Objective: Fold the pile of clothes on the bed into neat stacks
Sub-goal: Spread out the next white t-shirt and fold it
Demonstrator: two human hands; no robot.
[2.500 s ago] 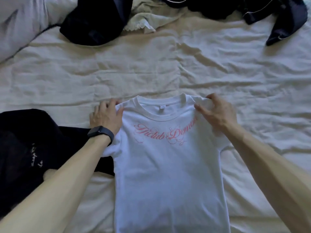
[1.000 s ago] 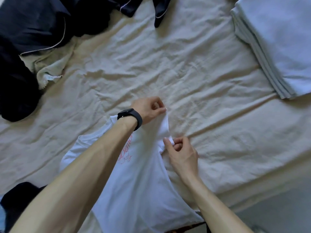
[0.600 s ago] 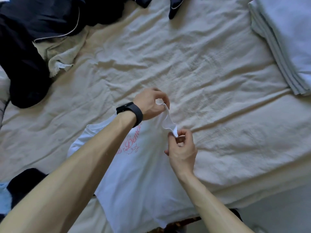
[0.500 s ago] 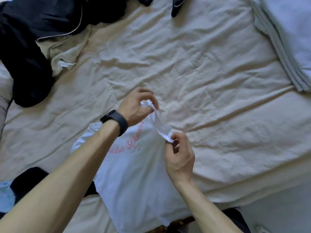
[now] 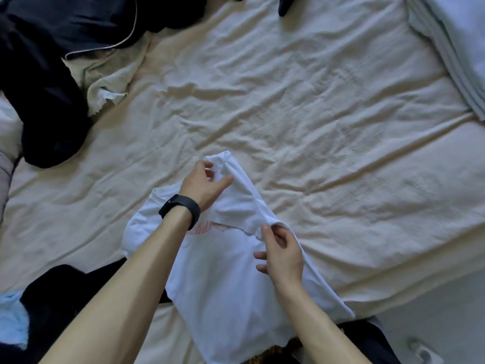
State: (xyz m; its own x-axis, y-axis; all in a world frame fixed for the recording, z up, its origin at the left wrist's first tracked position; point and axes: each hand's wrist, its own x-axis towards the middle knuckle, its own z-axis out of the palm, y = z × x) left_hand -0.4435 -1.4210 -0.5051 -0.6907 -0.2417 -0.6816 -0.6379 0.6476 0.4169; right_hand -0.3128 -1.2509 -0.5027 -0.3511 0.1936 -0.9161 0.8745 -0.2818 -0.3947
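Note:
A white T-shirt [image 5: 220, 279] with pink script lies face up at the near edge of the bed [image 5: 301, 106]. Its right sleeve and shoulder are lifted and folded inward over the chest. My left hand [image 5: 204, 186], with a black watch on the wrist, pinches the raised shoulder end of that fold. My right hand [image 5: 282, 254] pinches the fold's lower end between thumb and forefinger, other fingers spread loosely.
A heap of dark clothes [image 5: 49, 56] with a cream garment [image 5: 105, 74] lies at the far left. A black garment [image 5: 55, 292] and something light blue [image 5: 11, 319] sit at the near left. Folded pale bedding [image 5: 456, 40] lies far right. The bed's edge runs lower right.
My hands went from the shirt's two shoulders to its right side. They lifted the right sleeve and carried it inward over the chest. The view swung right.

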